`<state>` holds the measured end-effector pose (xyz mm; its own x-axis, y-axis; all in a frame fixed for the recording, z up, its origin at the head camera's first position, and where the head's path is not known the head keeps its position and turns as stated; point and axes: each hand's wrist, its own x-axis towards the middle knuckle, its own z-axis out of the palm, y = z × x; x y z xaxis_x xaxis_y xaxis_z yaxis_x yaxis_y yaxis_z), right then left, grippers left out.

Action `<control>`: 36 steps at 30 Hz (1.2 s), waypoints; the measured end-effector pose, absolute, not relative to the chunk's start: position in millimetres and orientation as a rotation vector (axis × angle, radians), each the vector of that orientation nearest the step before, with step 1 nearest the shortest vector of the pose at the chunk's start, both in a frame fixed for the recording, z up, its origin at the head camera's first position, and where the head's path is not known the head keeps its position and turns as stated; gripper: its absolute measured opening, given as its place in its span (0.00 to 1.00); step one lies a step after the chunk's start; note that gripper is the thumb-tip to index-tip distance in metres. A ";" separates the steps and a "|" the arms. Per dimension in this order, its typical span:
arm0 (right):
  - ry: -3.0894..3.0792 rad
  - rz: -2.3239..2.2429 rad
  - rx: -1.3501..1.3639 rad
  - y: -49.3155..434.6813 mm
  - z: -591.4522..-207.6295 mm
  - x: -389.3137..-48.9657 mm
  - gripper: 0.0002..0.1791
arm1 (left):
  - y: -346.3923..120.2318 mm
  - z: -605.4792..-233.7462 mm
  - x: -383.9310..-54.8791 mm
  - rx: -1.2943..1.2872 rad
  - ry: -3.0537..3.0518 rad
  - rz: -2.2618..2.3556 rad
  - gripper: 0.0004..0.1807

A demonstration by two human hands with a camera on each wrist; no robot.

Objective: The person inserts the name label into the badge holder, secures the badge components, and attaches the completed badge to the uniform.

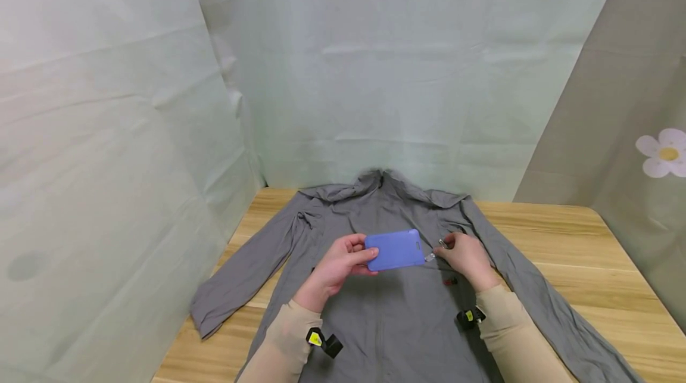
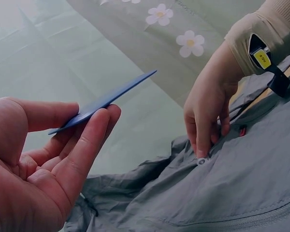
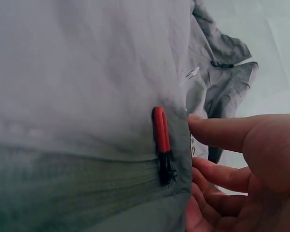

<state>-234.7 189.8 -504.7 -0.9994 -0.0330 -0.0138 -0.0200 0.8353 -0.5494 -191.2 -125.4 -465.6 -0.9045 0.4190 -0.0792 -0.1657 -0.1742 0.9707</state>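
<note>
Badge holder (image 1: 395, 250) sat at lower centre of the frame over the grey jacket (image 1: 407, 323), pinched in the left hand (image 1: 342, 261); the right hand (image 1: 467, 256) pinched a clip (image 1: 442, 243) beside it, but whether that was already fastened to either, I couldn't tell

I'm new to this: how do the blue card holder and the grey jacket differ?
The card holder is blue, the jacket grey. The card holder is small and flat, the jacket large and creased. The left hand holds the card holder up; the jacket lies spread on the table.
</note>
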 end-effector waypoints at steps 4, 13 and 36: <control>2.982 -0.895 -0.030 189.8 -504.0 -234.9 0.23 | -125.4 -466.6 -191.1 0.284 1.719 2.130 0.09; 2.966 -0.939 -0.025 192.8 -506.8 -235.0 0.23 | -124.8 -468.1 -191.5 0.292 1.712 2.130 0.09; 2.647 -1.456 -0.056 206.3 -489.2 -216.6 0.21 | -127.6 -467.3 -192.8 0.295 1.731 2.129 0.11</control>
<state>-216.6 206.3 -489.2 -0.9921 -0.0902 -0.0871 0.0253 0.5363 -0.8437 -192.8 -127.6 -467.3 -0.9059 0.4169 -0.0748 -0.1582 -0.1693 0.9728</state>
